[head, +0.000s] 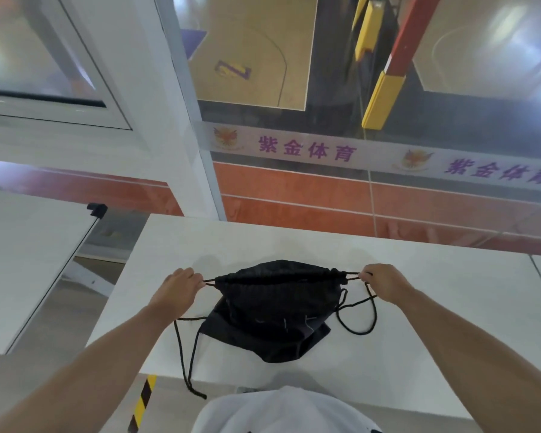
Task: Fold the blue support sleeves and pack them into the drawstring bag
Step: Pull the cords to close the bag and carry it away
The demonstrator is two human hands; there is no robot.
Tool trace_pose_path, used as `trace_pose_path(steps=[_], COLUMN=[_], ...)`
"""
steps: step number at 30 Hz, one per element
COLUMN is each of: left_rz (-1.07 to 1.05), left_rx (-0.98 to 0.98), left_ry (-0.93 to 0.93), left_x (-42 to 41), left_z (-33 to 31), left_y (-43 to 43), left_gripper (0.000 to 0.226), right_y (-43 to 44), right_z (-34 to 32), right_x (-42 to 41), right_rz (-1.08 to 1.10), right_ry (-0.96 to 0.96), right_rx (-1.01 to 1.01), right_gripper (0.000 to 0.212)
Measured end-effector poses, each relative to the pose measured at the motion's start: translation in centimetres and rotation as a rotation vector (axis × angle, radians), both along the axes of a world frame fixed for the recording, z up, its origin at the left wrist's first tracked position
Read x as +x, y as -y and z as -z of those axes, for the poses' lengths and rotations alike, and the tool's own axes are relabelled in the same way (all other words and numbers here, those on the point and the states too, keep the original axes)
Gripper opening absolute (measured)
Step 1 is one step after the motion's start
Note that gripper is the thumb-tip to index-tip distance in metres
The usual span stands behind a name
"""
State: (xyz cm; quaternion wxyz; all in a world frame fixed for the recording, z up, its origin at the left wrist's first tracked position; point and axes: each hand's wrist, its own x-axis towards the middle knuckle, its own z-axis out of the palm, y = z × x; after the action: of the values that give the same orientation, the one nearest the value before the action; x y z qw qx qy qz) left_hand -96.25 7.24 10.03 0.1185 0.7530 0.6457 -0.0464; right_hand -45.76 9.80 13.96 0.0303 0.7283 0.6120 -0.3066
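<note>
A black drawstring bag (272,310) lies on the white table (419,307), its mouth gathered nearly closed along the far edge. My left hand (181,287) pinches the black cords at the bag's left corner. At the right corner my right hand (384,281) pinches the cords there. Both hands hold the cords taut outward. Loose cord loops trail beside the bag, one hanging over the table's near edge (189,370). No blue support sleeves are visible; whether they are inside the bag cannot be told.
A second white surface with a black clip (97,210) stands to the left, with a gap between it and the table. A glass wall (325,151) with a printed strip runs behind. Yellow-black tape (142,401) marks the floor.
</note>
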Motion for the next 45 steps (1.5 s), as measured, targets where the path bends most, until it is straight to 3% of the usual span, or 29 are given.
trace_pose_path(steps=[3, 6, 9, 12, 15, 18, 21, 24, 29, 32, 36, 40, 45], left_rz=[-0.07, -0.229, -0.392, -0.442, -0.392, -0.251, -0.091, -0.026, 0.009, 0.041, 0.099, 0.039, 0.039], left_rx=[-0.001, -0.031, -0.015, -0.023, -0.121, -0.148, -0.191, -0.222, -0.309, -0.243, -0.144, -0.169, -0.13], left_ry=[-0.077, -0.148, -0.141, -0.12, -0.185, -0.124, 0.036, 0.198, 0.23, 0.155, 0.024, 0.043, 0.072], left_x=[-1.3, -2.9, -4.4, -4.3, -2.8, -1.2, 2.2, 6.4, 9.8, 10.2, 10.3, 10.3, 10.1], left_z=[-0.3, -0.9, -1.0, -0.4, 0.2, 1.6, 2.1, 1.6, 2.9, 4.1, 3.8, 2.4, 0.8], left_y=[0.0, 0.2, 0.5, 0.8, 1.0, 0.9, 0.1, -0.6, -1.5, -2.0, -2.2, -1.7, -0.8], left_gripper=[0.015, 0.024, 0.026, 0.024, 0.026, 0.041, 0.055, 0.056, 0.059, 0.052, 0.031, 0.024, 0.026], right_y=[0.7, 1.3, 2.2, 2.5, 3.0, 2.8, 2.2, 1.8, 1.8, 1.5, 1.2, 0.8, 1.1], right_z=[0.2, 0.8, 1.0, 1.3, 1.0, 0.7, 1.2, 1.6, 2.5, 3.4, 4.2, 3.3, 1.7], right_x=[1.2, 2.4, 3.0, 2.6, 1.2, -1.1, -4.3, -8.3, -12.3, -12.5, -12.3, -12.0, -11.0], right_rz=[0.125, 0.262, 0.461, 0.515, 0.429, 0.161, -0.069, -0.179, -0.212, -0.134, -0.125, -0.081, -0.096], right_ry=[0.055, 0.161, 0.215, 0.221, 0.296, 0.377, 0.254, 0.12, 0.072, 0.017, -0.012, -0.106, -0.049], right_rx=[0.018, 0.048, 0.067, 0.027, -0.073, -0.141, -0.073, -0.034, -0.064, -0.07, -0.021, -0.092, -0.204], right_gripper=[0.03, 0.029, 0.027, 0.026, 0.026, 0.045, 0.061, 0.06, 0.057, 0.055, 0.04, 0.024, 0.043])
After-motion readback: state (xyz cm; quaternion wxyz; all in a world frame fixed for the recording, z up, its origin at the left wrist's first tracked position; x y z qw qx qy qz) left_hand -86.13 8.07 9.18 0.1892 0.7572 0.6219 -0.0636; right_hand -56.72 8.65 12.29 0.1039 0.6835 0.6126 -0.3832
